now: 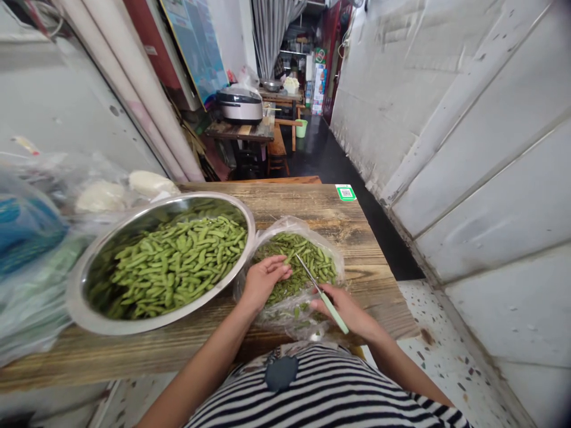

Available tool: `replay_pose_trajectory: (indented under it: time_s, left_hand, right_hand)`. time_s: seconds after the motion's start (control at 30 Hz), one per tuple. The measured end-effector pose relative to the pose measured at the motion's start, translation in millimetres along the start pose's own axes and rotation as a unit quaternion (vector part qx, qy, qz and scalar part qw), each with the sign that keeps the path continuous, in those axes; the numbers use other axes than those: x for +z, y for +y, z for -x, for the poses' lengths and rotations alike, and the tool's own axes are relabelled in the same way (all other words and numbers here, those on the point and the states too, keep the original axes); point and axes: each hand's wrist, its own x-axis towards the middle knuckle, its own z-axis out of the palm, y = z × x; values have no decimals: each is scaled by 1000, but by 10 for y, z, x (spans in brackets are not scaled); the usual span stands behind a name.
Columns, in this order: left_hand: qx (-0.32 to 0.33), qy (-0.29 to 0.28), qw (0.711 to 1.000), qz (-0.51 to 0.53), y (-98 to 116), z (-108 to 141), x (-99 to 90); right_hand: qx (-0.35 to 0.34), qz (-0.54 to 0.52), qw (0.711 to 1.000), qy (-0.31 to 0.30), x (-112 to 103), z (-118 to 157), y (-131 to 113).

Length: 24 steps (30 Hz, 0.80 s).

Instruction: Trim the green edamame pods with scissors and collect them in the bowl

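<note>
My left hand point(262, 280) is closed in a pinch on an edamame pod point(289, 260) above a clear plastic bag point(336, 252). In the bag lie many green pods and small trimmed bits point(323, 261). My right hand point(347, 306) grips scissors point(332, 310) with a pale green handle. Their blades point up and left, with the tip close to the pod in my left hand. To the left, a large steel basin point(250, 229) holds a heap of whole edamame pods point(178, 261).
Everything rests on a wooden table point(361, 249). Plastic bags point(35, 238) crowd its left side. A green QR-code card point(345, 192) lies at the far right corner. Beyond stands another table with a rice cooker point(239, 106). A white wall point(482, 178) runs along the right.
</note>
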Motion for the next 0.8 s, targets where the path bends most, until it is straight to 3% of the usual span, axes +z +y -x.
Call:
replay_pose_trajectory:
  time_s: [0.1, 0.33, 0.57, 0.8]
  left_hand:
    - [-16, 8, 999, 43, 6, 26, 12]
    - [-28, 11, 999, 24, 55, 73, 0]
    - [-31, 2, 1000, 4, 35, 122, 26]
    - [-41, -10, 999, 31, 47, 190, 52]
  right_hand:
    - [-6, 48, 999, -1, 0, -10, -27]
    - [-1, 107, 994, -4, 15, -46, -42]
    - [-28, -23, 998, -58, 41, -66, -80]
    - [46, -138, 987, -60, 203, -78, -89]
